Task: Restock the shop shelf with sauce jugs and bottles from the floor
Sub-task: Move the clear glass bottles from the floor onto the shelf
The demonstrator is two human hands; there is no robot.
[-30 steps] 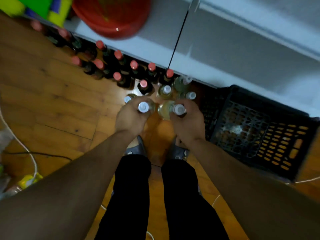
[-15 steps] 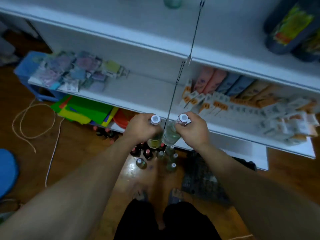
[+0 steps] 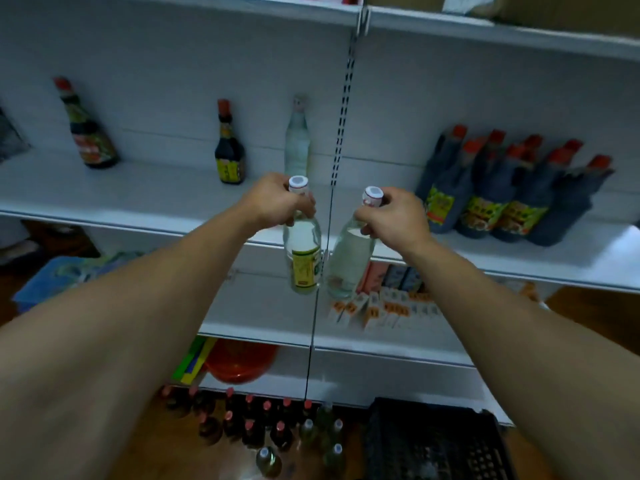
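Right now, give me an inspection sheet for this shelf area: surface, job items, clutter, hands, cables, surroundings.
Surface: white shelf, three shelf bottles standing apart at left.
Job's things: left bottle and right bottle held before the shelf edge; floor bottles remain.
Clutter: black crate on the floor.
Hands: left hand grips the left bottle's neck; right hand the right bottle's.
Cables: nothing seen.
Surroundings: dark jugs at shelf right; small boxes one shelf below.

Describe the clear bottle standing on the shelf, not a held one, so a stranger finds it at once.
Look at the white shelf holding dark bottles. Just left of its slotted upright stands the clear bottle. Only it there is pale and see-through; its neighbours are dark, red-capped.
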